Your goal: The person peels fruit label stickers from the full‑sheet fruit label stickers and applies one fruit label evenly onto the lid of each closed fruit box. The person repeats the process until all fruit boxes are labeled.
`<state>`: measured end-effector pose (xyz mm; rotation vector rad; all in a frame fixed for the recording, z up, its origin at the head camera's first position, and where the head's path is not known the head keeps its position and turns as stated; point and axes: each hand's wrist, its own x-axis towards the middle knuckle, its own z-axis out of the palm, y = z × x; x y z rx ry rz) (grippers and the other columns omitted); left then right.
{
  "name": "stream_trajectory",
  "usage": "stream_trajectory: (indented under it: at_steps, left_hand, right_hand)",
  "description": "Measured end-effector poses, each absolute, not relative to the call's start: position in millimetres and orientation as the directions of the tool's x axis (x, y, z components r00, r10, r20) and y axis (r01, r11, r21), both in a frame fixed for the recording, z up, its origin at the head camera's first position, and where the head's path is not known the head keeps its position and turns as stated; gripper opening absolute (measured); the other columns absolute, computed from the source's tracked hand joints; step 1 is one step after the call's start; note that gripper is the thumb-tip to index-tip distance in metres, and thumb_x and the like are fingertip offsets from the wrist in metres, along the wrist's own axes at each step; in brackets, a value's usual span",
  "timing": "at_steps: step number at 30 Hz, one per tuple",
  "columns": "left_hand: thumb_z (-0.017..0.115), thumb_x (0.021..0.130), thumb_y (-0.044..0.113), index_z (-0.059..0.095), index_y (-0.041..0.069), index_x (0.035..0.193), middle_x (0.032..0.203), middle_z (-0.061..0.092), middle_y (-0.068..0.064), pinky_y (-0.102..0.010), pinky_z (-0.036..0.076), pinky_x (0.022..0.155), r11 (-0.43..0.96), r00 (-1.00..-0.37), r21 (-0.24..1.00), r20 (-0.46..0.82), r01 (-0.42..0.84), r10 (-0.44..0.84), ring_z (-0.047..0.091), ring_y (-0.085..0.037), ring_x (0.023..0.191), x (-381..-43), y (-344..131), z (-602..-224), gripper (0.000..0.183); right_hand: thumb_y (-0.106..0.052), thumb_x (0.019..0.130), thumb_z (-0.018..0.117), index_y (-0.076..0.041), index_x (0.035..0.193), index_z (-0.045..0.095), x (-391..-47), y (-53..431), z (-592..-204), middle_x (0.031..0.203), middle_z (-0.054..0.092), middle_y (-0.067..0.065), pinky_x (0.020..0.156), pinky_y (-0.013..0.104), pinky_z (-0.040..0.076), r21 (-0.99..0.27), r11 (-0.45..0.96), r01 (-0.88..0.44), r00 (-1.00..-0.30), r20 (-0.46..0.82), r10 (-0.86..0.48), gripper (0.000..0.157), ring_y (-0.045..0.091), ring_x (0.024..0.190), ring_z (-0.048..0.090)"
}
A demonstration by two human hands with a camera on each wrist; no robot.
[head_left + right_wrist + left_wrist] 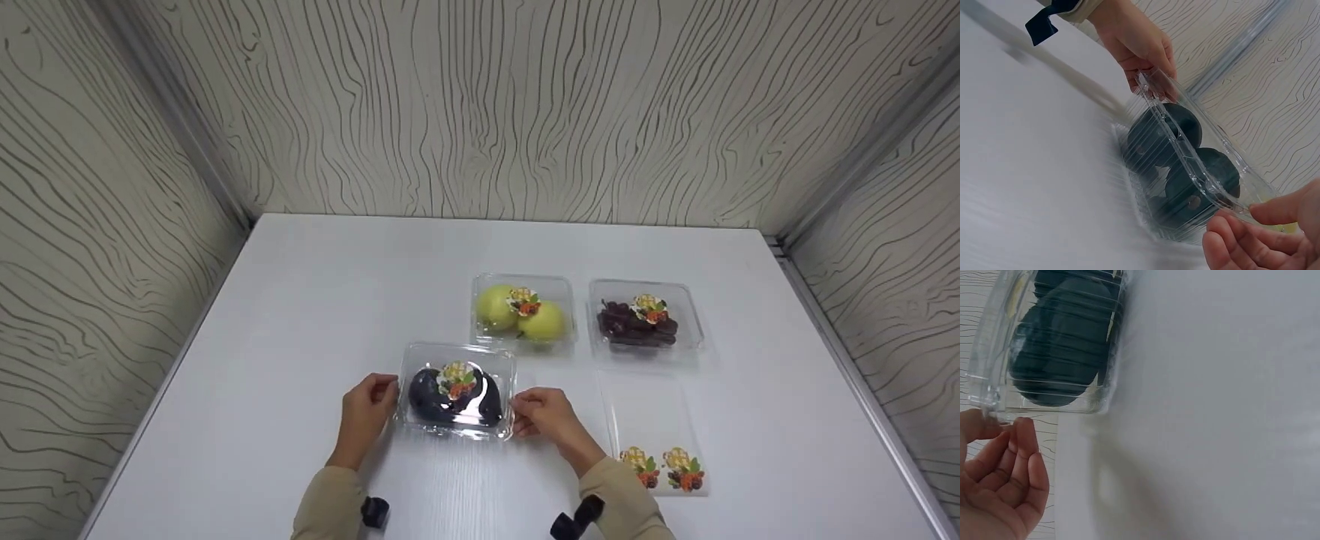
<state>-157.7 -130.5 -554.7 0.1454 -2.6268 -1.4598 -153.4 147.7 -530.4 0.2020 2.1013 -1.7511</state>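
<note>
A clear plastic clamshell box (pixel 421 358) with dark, smooth round fruits (pixel 427 397) inside is held between my two hands, its lid down and a fruit-print sticker (pixel 456 380) on top. My left hand (pixel 367 409) pinches the rim at the box's left side between thumb and fingers. On the opposite side, the thumb and fingers of my right hand (pixel 547 416) pinch the right rim. The right wrist view shows both hands at the box's two ends, with the dark fruits (pixel 1202 183) behind ribbed plastic. I cannot tell whether its base touches the table.
Behind the held box stands a clear box of green apples (pixel 546 321), stickered. To its right is another stickered box with dark red grapes (pixel 634 330). A pale sheet (pixel 649 409) with two fruit stickers lies right of my right hand on the white table (pixel 300 300).
</note>
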Motion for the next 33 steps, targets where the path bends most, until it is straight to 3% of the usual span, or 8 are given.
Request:
stream_trajectory:
  at_steps: [13,25,33]
  left_hand:
    - [0.060,0.091,0.006,0.068,-0.004,0.100,0.089,0.071,-0.017,-0.014,0.049,0.062,0.516,-0.974,0.853,0.047,-0.077,-0.223,0.058,-0.006,0.072,-160.5,-147.6,-554.1,0.015]
    - [0.059,0.092,0.006,0.068,-0.005,0.099,0.087,0.070,-0.018,-0.014,0.045,0.059,0.540,-0.960,0.830,0.025,-0.136,-0.280,0.056,-0.007,0.069,-163.7,-162.7,-549.5,0.016]
    - [0.059,0.092,0.006,0.068,-0.006,0.100,0.086,0.070,-0.019,-0.014,0.045,0.058,0.540,-0.953,0.830,0.033,-0.141,-0.300,0.055,-0.005,0.068,-165.8,-174.2,-549.3,0.017]
  right_hand:
    - [-0.005,0.092,0.056,0.012,0.098,0.064,-158.4,122.7,-531.7,0.062,0.062,-0.002,0.056,0.024,0.056,-0.899,0.252,0.358,-0.910,-0.396,-0.120,0.020,0.006,0.054,0.058]
    - [-0.003,0.091,0.057,0.013,0.095,0.064,-164.0,102.7,-530.0,0.058,0.059,-0.003,0.053,0.023,0.056,-0.915,0.210,0.345,-0.912,-0.380,-0.153,0.018,0.005,0.050,0.058]
    - [-0.003,0.092,0.058,0.013,0.100,0.063,-167.6,92.6,-531.4,0.064,0.062,-0.001,0.057,0.024,0.057,-0.912,0.196,0.359,-0.902,-0.393,-0.177,0.019,0.006,0.054,0.060]
